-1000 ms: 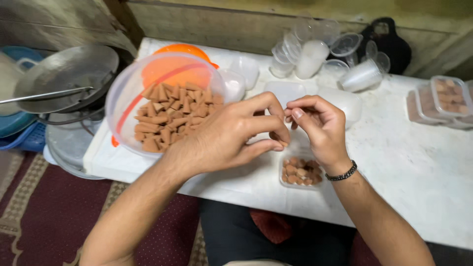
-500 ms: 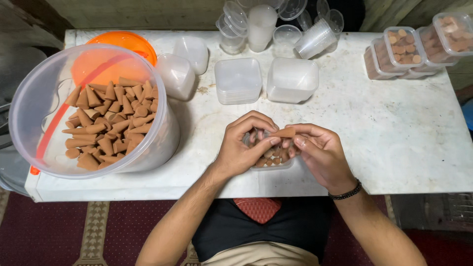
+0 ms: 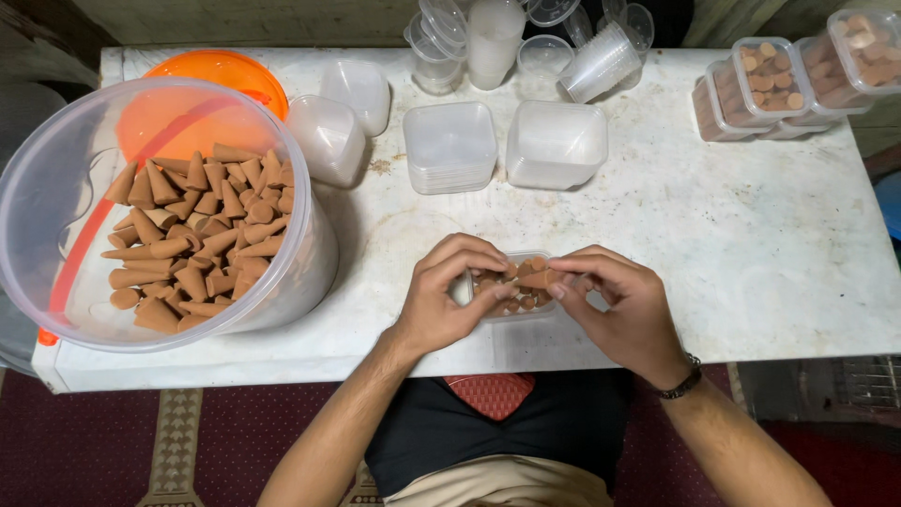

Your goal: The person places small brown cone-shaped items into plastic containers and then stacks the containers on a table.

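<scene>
My left hand (image 3: 449, 299) and right hand (image 3: 627, 308) meet at the near table edge, fingertips pinching one brown cone (image 3: 533, 279) between them, over a small clear container (image 3: 509, 287) part-filled with the same tapered, matte cones. I see the big bucket (image 3: 310, 272) of cones on the left, empty square tubs (image 3: 450, 146) beyond, and filled tubs (image 3: 762, 83) far right.

A white, stained table (image 3: 770, 244) fills the scene. Near it lies a dark red patterned carpet (image 3: 122, 441). A dim wall (image 3: 282, 19) runs along the far edge.
</scene>
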